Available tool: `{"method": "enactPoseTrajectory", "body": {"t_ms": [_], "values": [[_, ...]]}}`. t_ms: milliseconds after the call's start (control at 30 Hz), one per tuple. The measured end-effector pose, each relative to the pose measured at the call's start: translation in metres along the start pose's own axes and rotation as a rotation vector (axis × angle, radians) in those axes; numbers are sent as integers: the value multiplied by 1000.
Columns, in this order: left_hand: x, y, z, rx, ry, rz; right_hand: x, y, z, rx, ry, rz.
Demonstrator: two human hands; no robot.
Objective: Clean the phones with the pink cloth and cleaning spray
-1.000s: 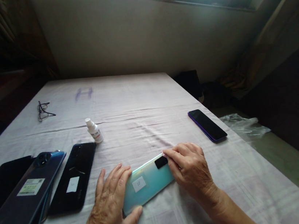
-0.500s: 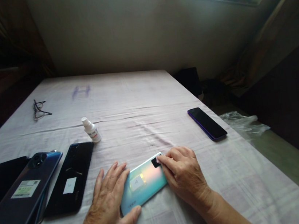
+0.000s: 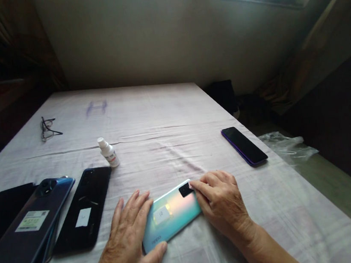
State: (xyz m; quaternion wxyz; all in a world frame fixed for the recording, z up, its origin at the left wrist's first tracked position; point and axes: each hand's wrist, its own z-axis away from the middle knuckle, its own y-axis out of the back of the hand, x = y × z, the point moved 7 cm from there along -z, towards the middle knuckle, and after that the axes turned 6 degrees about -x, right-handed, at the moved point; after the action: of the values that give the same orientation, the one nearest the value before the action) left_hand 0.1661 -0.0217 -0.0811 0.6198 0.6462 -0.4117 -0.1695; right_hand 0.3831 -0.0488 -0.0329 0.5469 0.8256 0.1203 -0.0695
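Note:
A pale teal phone point(image 3: 173, 211) lies face down on the cloth-covered table point(image 3: 161, 120), with a small white sticker on its back. My left hand point(image 3: 128, 241) grips its near-left end, thumb along the front edge and fingers spread over the far edge. My right hand point(image 3: 222, 203) holds the other end with curled fingers, the index fingertip touching the black camera block point(image 3: 185, 189).
Left of my hands lie a black phone point(image 3: 82, 208) with a white sticker and a blue phone point(image 3: 30, 230) stacked on a dark one. A small white bottle point(image 3: 109, 152), glasses point(image 3: 47, 129) and a purple-edged phone point(image 3: 244, 146) lie farther off. Crumpled plastic point(image 3: 287, 147) sits beyond the table's right edge.
The teal phone has tilted and shifted slightly between my hands, now showing a rainbow sheen. Both hands keep their hold on its ends.

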Motion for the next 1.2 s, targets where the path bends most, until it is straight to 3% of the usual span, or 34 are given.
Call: {"method": "enactPoseTrajectory", "body": {"t_ms": [133,433,833,1200], "values": [[0,1,1,16,-3,4,0,1,1,14,-2,20],[0,-2,1,33,-15,-9,-27,-1,7,0,108,-73],[-1,-1,1,16,-24,-23,-4,6,9,10,8,13],[1,-3,1,21,-23,-35,-29,-1,10,-10,114,-108]]}}
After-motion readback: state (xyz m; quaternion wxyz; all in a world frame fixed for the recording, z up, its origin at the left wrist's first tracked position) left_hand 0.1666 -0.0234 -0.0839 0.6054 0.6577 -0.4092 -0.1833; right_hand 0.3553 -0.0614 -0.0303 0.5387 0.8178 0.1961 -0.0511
